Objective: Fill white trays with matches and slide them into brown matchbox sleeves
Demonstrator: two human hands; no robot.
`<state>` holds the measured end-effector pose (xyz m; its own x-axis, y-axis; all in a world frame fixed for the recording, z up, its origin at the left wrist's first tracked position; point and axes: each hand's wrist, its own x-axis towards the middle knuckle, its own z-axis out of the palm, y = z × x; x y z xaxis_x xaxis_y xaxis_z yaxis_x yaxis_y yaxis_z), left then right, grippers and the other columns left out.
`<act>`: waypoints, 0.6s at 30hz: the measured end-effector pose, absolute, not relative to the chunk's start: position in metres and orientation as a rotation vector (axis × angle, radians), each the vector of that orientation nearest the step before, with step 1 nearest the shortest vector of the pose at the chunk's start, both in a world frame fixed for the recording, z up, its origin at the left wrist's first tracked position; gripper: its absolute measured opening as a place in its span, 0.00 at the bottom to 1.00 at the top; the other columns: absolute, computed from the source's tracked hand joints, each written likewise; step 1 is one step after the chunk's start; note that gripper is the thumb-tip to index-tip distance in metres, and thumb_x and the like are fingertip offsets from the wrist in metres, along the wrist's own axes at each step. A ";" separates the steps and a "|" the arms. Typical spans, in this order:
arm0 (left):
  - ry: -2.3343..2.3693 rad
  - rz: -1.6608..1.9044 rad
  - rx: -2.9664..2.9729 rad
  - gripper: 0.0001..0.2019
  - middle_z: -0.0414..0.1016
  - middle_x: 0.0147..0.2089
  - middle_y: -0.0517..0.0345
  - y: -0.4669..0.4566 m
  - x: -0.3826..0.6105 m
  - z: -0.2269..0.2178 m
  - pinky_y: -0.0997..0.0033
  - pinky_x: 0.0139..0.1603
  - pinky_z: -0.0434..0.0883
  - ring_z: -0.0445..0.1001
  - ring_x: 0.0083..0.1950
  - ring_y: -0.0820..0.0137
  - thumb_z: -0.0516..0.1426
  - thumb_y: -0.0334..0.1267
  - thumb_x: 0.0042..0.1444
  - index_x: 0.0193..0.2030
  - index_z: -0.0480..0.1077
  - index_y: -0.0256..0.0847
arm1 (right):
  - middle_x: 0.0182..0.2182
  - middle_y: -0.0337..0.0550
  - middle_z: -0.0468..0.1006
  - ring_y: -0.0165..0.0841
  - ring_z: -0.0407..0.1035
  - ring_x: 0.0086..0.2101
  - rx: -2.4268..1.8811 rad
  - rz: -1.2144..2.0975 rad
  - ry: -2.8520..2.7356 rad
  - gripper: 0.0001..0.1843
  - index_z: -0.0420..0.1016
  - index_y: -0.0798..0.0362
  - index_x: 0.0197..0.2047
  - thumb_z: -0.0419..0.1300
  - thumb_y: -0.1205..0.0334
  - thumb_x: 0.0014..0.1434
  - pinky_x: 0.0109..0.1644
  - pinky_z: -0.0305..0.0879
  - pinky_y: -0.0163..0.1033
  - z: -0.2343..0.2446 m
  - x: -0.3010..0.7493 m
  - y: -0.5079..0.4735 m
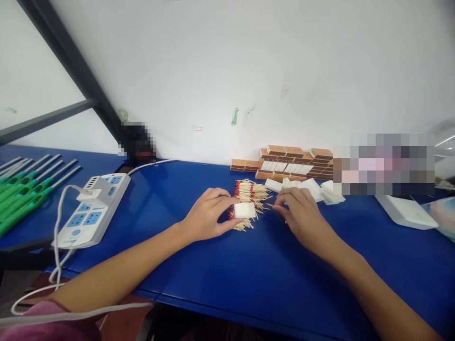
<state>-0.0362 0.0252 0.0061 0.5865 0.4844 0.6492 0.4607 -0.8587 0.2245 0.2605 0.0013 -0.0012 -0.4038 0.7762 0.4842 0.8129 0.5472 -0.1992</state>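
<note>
A heap of red-tipped matches [249,195] lies on the blue table [220,274]. My left hand [209,213] pinches a small white matchbox tray [244,210] between thumb and fingers, right on top of the heap. My right hand [300,213] rests just right of the heap, fingertips curled together over a few matches; what they grip is too small to make out. Several empty white trays [313,189] lie behind my right hand. Brown matchbox sleeves [295,161] are stacked against the wall.
A white power strip [94,208] with a plugged cable lies at the left. Green long-nosed lighters [24,189] sit in a row at the far left. A white flat box [405,211] is at the right. The table's front edge runs below my forearms.
</note>
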 end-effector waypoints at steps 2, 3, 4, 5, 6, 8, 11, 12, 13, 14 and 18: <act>0.822 1.163 2.741 0.18 0.81 0.48 0.45 0.023 -0.034 0.005 0.55 0.52 0.76 0.80 0.52 0.58 0.65 0.47 0.63 0.54 0.76 0.38 | 0.47 0.51 0.74 0.45 0.66 0.49 -1.206 -0.062 -2.203 0.04 0.68 0.50 0.45 0.54 0.63 0.74 0.55 0.66 0.53 0.008 0.250 -0.006; 0.817 1.169 2.729 0.18 0.81 0.48 0.46 0.022 -0.033 0.004 0.55 0.52 0.76 0.80 0.52 0.58 0.66 0.47 0.63 0.54 0.76 0.38 | 0.48 0.51 0.74 0.45 0.66 0.50 -1.176 -0.053 -2.189 0.04 0.68 0.50 0.45 0.54 0.63 0.75 0.55 0.66 0.53 0.011 0.244 -0.009; 0.807 1.172 2.722 0.19 0.82 0.48 0.46 0.021 -0.031 0.003 0.55 0.53 0.76 0.80 0.52 0.58 0.66 0.47 0.62 0.54 0.76 0.39 | 0.48 0.51 0.74 0.44 0.66 0.51 -1.150 -0.047 -2.189 0.03 0.68 0.49 0.45 0.55 0.63 0.74 0.56 0.66 0.53 0.013 0.237 -0.013; 0.797 1.172 2.718 0.19 0.82 0.49 0.46 0.019 -0.030 0.002 0.55 0.53 0.75 0.80 0.53 0.58 0.66 0.48 0.62 0.55 0.76 0.40 | 0.48 0.50 0.74 0.44 0.67 0.51 -1.126 -0.048 -2.197 0.03 0.68 0.49 0.44 0.55 0.63 0.74 0.55 0.67 0.52 0.013 0.231 -0.016; 0.789 1.172 2.720 0.19 0.82 0.49 0.47 0.018 -0.028 0.002 0.55 0.54 0.75 0.80 0.53 0.58 0.66 0.48 0.62 0.56 0.76 0.40 | 0.48 0.51 0.75 0.44 0.67 0.51 -1.105 -0.057 -2.214 0.03 0.68 0.49 0.44 0.55 0.64 0.74 0.55 0.68 0.52 0.013 0.224 -0.018; 0.775 1.175 2.729 0.20 0.82 0.50 0.46 0.016 -0.025 0.001 0.54 0.55 0.75 0.80 0.54 0.58 0.66 0.48 0.63 0.56 0.76 0.40 | 0.49 0.52 0.76 0.45 0.68 0.50 -1.082 -0.087 -2.262 0.04 0.69 0.50 0.43 0.56 0.64 0.74 0.54 0.68 0.53 0.010 0.215 -0.022; 0.765 1.171 2.746 0.19 0.82 0.49 0.45 0.013 -0.022 0.002 0.54 0.54 0.75 0.80 0.54 0.58 0.66 0.47 0.63 0.56 0.76 0.39 | 0.50 0.54 0.77 0.47 0.69 0.50 -1.110 -0.081 -2.327 0.06 0.72 0.50 0.42 0.56 0.63 0.74 0.53 0.69 0.55 0.009 0.211 -0.025; 0.763 1.161 2.748 0.19 0.82 0.49 0.45 0.013 -0.021 0.003 0.54 0.55 0.75 0.80 0.54 0.58 0.66 0.47 0.63 0.56 0.76 0.39 | 0.50 0.54 0.78 0.47 0.69 0.50 -1.124 -0.056 -2.335 0.06 0.73 0.50 0.42 0.56 0.62 0.74 0.54 0.69 0.55 0.011 0.212 -0.026; 0.761 1.150 2.750 0.19 0.82 0.49 0.45 0.012 -0.022 0.004 0.54 0.55 0.75 0.80 0.54 0.58 0.66 0.47 0.63 0.56 0.76 0.39 | 0.50 0.54 0.78 0.47 0.69 0.51 -1.131 -0.028 -2.329 0.07 0.74 0.50 0.43 0.56 0.62 0.74 0.54 0.69 0.55 0.012 0.215 -0.025; 0.761 1.146 2.751 0.19 0.82 0.50 0.45 0.012 -0.022 0.004 0.54 0.55 0.74 0.80 0.54 0.57 0.66 0.47 0.63 0.56 0.76 0.39 | 0.50 0.53 0.78 0.47 0.70 0.51 -1.135 -0.007 -2.309 0.07 0.74 0.49 0.44 0.56 0.62 0.74 0.55 0.68 0.55 0.014 0.219 -0.024; 0.791 1.192 2.748 0.18 0.82 0.49 0.46 0.014 -0.026 0.005 0.53 0.55 0.74 0.80 0.54 0.57 0.66 0.46 0.63 0.55 0.76 0.40 | 0.44 0.50 0.78 0.45 0.69 0.48 -1.219 -0.036 -2.147 0.06 0.75 0.49 0.45 0.57 0.61 0.73 0.54 0.67 0.53 0.014 0.240 -0.014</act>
